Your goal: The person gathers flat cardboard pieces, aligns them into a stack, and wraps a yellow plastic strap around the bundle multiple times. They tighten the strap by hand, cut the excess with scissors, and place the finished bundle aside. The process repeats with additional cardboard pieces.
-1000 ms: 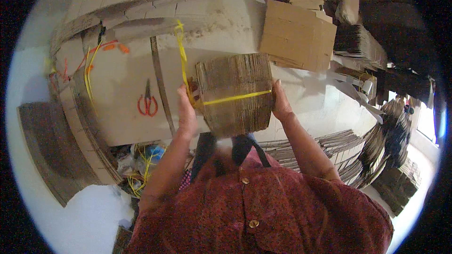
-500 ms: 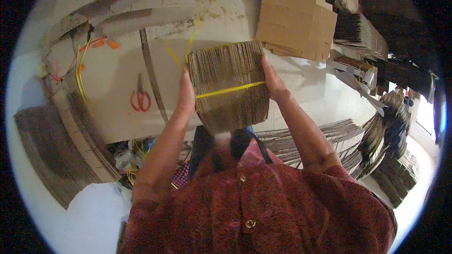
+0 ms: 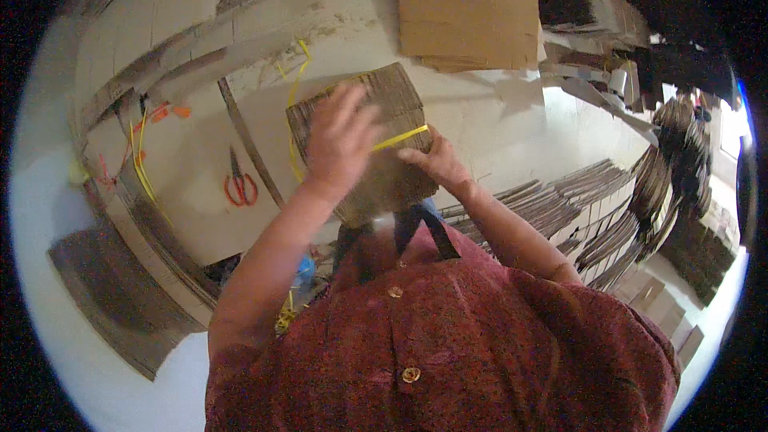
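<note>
A thick bundle of brown cardboard pieces (image 3: 392,92), packed on edge, sits in front of me. One yellow strap (image 3: 400,138) crosses its top, and a loose yellow strap end (image 3: 294,84) curls up beyond its left side. Over the bundle's left half is my left hand (image 3: 340,140), motion-blurred, with its fingers stretched out and apart; nothing shows in it. My right hand (image 3: 440,162) grips the right edge near the strap, thumb on top and the other fingers partly hidden down the side.
Red-handled scissors (image 3: 240,190) lie left of the bundle on the pale work surface (image 3: 192,216). Yellow strap lengths (image 3: 142,164) hang farther left. Flat cardboard sheets (image 3: 468,16) are stacked at the far right, and slatted cardboard pieces (image 3: 552,196) lie at the near right.
My left hand has left the bundle's left side and come over its top. My right hand's thumb has moved onto the top by the strap. The bundle appears turned slightly.
</note>
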Action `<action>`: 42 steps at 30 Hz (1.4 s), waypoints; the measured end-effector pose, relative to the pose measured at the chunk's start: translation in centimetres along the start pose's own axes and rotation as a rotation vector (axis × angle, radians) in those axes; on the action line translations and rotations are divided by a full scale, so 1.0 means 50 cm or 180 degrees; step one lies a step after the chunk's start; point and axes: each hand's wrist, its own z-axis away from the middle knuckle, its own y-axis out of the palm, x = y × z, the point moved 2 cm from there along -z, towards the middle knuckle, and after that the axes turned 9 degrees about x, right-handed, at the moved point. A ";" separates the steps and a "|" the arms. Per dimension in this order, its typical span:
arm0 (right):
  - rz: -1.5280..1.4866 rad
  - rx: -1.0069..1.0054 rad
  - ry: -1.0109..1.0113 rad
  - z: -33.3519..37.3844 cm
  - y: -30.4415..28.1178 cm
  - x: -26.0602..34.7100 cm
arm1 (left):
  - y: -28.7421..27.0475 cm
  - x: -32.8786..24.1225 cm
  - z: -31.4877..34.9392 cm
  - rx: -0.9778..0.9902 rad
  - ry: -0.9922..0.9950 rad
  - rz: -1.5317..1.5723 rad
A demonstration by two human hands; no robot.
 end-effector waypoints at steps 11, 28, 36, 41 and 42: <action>0.0882 -0.0723 0.0726 0.016 -0.011 -0.013 | 0.094 -0.088 -0.111 0.1032 0.0838 -0.0928; 0.0852 -0.0676 0.0442 -0.016 -0.013 -0.070 | 0.132 -0.102 -0.120 0.1353 0.0796 -0.1579; 0.0496 -0.0473 0.0308 0.005 -0.012 -0.003 | 0.128 -0.102 -0.105 0.1132 0.0966 -0.1704; -0.0969 -0.0532 0.0115 0.027 0.011 0.053 | 0.010 -0.065 -0.066 0.0371 0.0261 -0.0675; -0.0960 -0.0396 0.0052 0.014 0.005 0.033 | -0.019 -0.052 -0.041 0.0084 -0.0036 -0.0548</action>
